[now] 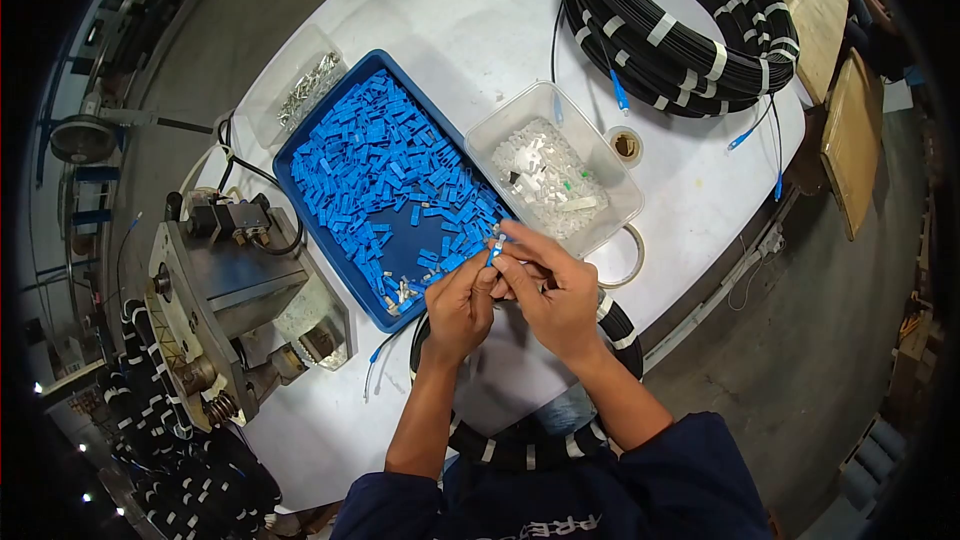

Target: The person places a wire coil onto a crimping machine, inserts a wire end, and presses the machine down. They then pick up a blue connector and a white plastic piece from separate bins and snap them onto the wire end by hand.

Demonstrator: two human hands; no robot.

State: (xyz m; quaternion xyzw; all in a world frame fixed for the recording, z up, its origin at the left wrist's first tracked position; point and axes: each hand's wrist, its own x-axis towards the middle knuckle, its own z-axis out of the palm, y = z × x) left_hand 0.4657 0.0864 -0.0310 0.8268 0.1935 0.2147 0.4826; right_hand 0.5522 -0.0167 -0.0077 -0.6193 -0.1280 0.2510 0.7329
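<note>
Both hands meet over the near right edge of a blue tray (455, 148) full of blue connector pieces (375, 155). A small blue connector (495, 252) with a pale tip stands between the fingertips. My left hand (463, 305) has its thumb and fingers closed on the connector's lower part. Pressed against its upper part are the thumb and fingers of my right hand (553, 298). Below the hands lies a coil of black cable (625, 340) with white bands, partly hidden by the wrists.
A clear bin (625, 202) of white caps is right of the tray, beside a tape roll (626, 146). Large banded cable coils (700, 35) lie at the upper right. A clear box (285, 70) of metal parts and a metal press (235, 290) stand left.
</note>
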